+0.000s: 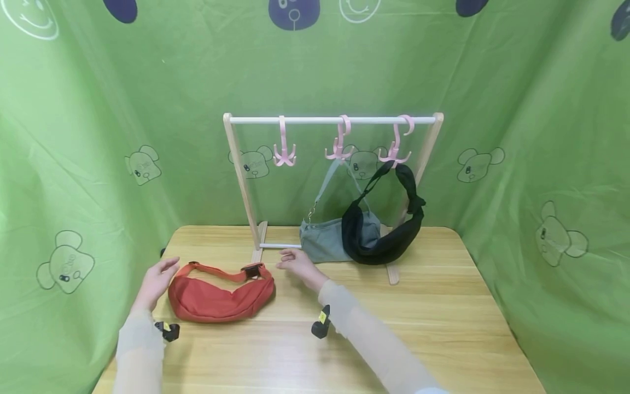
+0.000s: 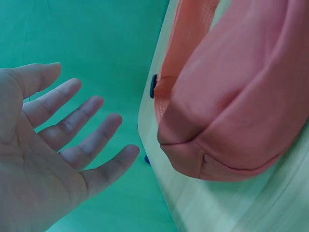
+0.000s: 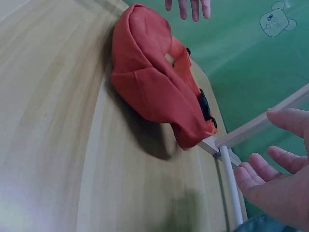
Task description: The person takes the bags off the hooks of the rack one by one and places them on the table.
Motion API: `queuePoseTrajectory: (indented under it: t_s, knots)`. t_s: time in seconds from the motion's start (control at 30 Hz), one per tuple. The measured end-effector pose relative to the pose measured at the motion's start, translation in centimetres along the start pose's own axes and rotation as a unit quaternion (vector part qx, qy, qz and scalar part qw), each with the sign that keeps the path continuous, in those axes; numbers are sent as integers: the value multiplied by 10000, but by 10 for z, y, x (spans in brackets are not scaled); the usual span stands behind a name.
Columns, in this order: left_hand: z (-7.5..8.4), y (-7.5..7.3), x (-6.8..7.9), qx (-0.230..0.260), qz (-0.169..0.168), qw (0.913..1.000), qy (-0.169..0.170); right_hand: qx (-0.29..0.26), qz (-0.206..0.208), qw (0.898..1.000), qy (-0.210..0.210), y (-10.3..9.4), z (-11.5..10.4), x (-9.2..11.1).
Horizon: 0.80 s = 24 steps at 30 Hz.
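A red waist bag [image 1: 221, 298] with an orange strap [image 1: 216, 272] and a black buckle [image 1: 252, 270] lies on the table between both hands. My left hand [image 1: 156, 282] hovers at the bag's left end; in the left wrist view its fingers [image 2: 72, 123] are spread, with a gap to the bag. To the bag's right, my right hand [image 1: 302, 266] is held in the air near the rack's lower bar, in front of the grey-blue bag's left edge. Its fingers [image 3: 260, 169] are loosely bent and hold nothing in the right wrist view.
Behind stands a wooden rack [image 1: 241, 180] with a white top bar [image 1: 315, 120]. Pink hooks hang from it: an unloaded left hook [image 1: 284, 150], a middle hook [image 1: 338, 143] bearing a grey-blue bag [image 1: 322, 241], and a right hook [image 1: 395, 145] bearing a black bag [image 1: 384, 249]. Green cloth surrounds the table.
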State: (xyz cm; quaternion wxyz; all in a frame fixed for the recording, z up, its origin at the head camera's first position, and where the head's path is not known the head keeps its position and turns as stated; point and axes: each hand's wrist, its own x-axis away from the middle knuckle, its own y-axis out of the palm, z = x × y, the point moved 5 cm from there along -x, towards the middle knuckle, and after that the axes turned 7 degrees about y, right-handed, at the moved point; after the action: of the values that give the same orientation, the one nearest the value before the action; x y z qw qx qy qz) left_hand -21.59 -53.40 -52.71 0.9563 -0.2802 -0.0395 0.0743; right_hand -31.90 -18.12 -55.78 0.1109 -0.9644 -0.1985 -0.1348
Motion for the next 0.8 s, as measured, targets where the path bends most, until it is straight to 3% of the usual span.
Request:
queuePoseTrajectory:
  t_s: [0.37, 0.6, 0.8]
  knots:
    - [25, 0, -3, 98, 164, 9991, 377, 3, -369, 9993, 102, -18, -7, 4]
    - [46, 1, -7, -35, 290, 9969, 728, 320, -522, 9979, -214, -31, -21, 13]
    - [73, 3, -8, -11, 349, 9929, 1134, 457, -626, 9962, -386, -45, -35, 22]
